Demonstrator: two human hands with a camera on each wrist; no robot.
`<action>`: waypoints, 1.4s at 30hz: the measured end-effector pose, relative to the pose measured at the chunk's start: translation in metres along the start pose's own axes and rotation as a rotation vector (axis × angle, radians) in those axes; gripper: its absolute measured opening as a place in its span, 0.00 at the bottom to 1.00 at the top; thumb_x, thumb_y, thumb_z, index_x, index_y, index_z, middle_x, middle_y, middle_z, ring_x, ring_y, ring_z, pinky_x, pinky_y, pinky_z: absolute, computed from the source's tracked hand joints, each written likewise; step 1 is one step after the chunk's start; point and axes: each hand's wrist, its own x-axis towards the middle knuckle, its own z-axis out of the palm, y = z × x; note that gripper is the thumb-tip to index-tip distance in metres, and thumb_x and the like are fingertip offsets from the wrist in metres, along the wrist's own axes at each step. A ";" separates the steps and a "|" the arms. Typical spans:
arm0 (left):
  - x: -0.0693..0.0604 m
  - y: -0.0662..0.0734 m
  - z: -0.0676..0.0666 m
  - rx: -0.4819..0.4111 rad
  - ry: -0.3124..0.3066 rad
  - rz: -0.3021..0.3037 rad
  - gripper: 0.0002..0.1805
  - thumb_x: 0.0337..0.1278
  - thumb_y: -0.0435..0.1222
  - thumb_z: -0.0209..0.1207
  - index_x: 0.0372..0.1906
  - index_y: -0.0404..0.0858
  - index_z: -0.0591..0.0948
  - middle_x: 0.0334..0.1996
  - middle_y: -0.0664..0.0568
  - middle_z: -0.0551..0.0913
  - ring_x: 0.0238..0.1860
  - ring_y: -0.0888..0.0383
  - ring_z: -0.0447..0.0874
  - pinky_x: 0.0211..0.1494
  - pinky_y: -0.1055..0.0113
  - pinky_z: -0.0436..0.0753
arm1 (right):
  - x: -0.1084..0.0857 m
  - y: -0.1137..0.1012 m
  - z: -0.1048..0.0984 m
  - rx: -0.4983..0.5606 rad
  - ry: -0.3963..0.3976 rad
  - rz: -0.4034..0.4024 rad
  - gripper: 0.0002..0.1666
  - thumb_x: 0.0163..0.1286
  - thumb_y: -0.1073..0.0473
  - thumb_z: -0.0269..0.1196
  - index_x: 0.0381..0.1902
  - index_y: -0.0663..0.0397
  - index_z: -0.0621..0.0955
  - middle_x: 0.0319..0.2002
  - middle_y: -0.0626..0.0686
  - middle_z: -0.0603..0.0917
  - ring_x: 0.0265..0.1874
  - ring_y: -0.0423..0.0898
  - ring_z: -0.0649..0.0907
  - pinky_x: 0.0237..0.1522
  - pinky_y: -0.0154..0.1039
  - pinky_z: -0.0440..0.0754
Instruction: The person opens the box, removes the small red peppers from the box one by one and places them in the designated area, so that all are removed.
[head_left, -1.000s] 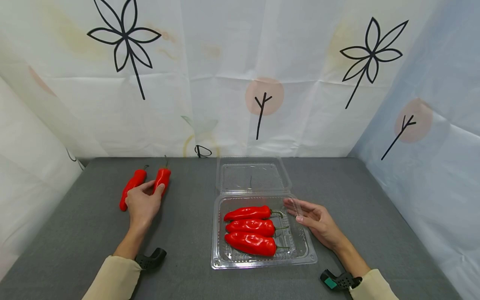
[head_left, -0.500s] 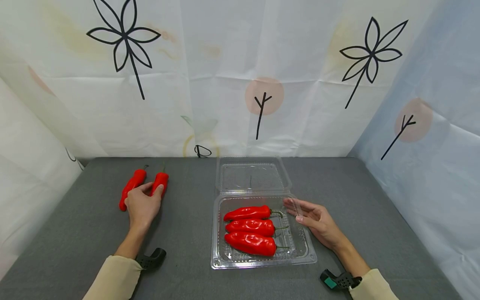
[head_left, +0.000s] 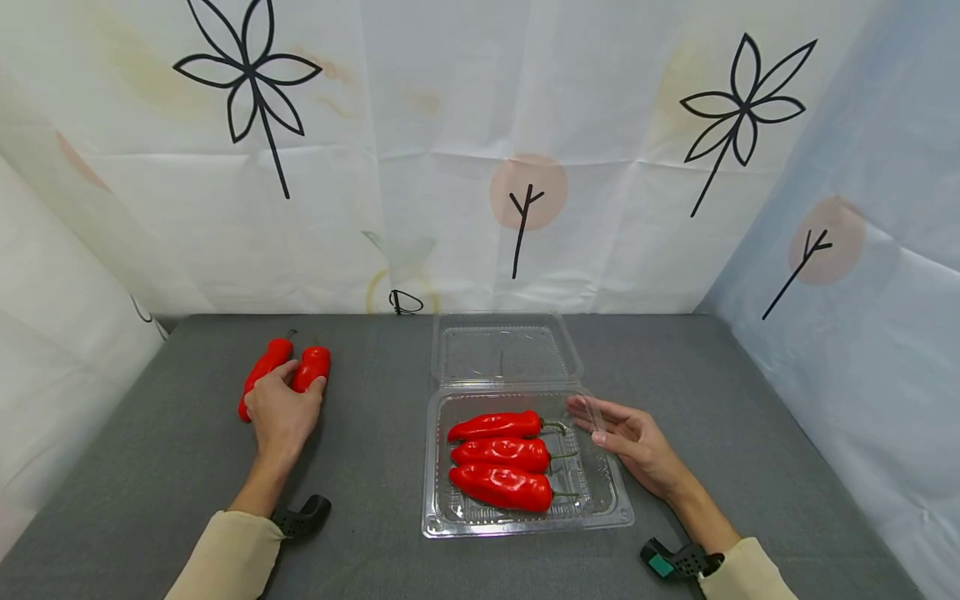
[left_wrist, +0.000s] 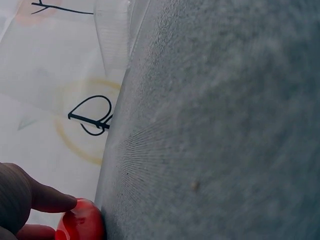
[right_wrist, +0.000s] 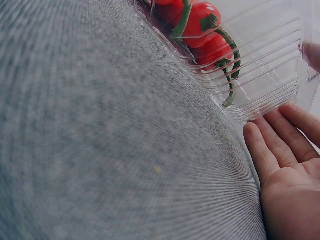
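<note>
At the left of the head view, the left hand (head_left: 283, 415) grips a red pepper (head_left: 312, 367) between thumb and fingers. The left wrist view shows the thumb against that pepper (left_wrist: 84, 223). Another red pepper (head_left: 266, 372) lies just left of it, partly behind the hand. Three red peppers (head_left: 501, 487) lie side by side in a clear plastic container (head_left: 525, 528), stems pointing right. The right hand (head_left: 637, 446) rests at the container's right wall, fingers extended. In the right wrist view, the fingertips of the right hand (right_wrist: 290, 165) touch the ribbed wall (right_wrist: 265, 85).
The container's clear lid (head_left: 507, 350) lies folded back behind it on the grey table (head_left: 360, 500). A white printed cloth (head_left: 435, 108) rises along the table's back edge, with more cloth at both sides.
The pepper in the left hand has shifted slightly left and towards the near side, closer to the other loose pepper; its stem no longer stands out clearly. The right hand has stayed in place.
</note>
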 end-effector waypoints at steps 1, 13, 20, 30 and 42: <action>0.000 0.000 0.000 0.005 0.003 0.006 0.23 0.58 0.31 0.64 0.57 0.21 0.80 0.48 0.24 0.83 0.47 0.28 0.76 0.50 0.36 0.72 | 0.000 0.000 0.000 -0.002 0.003 0.003 0.30 0.74 0.77 0.49 0.71 0.82 0.60 0.72 0.71 0.66 0.72 0.55 0.69 0.71 0.45 0.67; 0.005 -0.002 0.000 0.050 0.001 0.046 0.21 0.58 0.31 0.63 0.54 0.22 0.82 0.48 0.25 0.83 0.47 0.25 0.76 0.51 0.34 0.71 | -0.001 0.000 -0.002 -0.010 0.007 0.014 0.30 0.74 0.77 0.50 0.71 0.82 0.59 0.72 0.71 0.66 0.72 0.54 0.69 0.71 0.44 0.67; 0.010 -0.002 -0.002 0.079 -0.028 0.010 0.22 0.60 0.33 0.61 0.57 0.23 0.81 0.49 0.25 0.82 0.50 0.25 0.75 0.52 0.34 0.71 | 0.000 0.000 -0.001 -0.022 0.010 0.018 0.30 0.74 0.77 0.50 0.71 0.82 0.59 0.72 0.71 0.66 0.72 0.54 0.70 0.70 0.43 0.68; 0.018 -0.006 -0.002 0.100 -0.041 0.037 0.22 0.61 0.32 0.60 0.57 0.23 0.80 0.49 0.25 0.82 0.48 0.27 0.76 0.53 0.33 0.72 | 0.000 0.001 -0.001 -0.008 0.007 0.022 0.30 0.74 0.77 0.50 0.71 0.83 0.59 0.72 0.72 0.65 0.72 0.55 0.69 0.71 0.44 0.67; 0.019 -0.004 -0.005 0.083 -0.011 0.048 0.21 0.60 0.32 0.60 0.57 0.25 0.81 0.49 0.26 0.83 0.47 0.27 0.77 0.51 0.33 0.73 | -0.001 0.002 -0.001 -0.004 0.010 0.020 0.30 0.73 0.77 0.50 0.71 0.82 0.59 0.72 0.70 0.66 0.72 0.54 0.70 0.71 0.44 0.67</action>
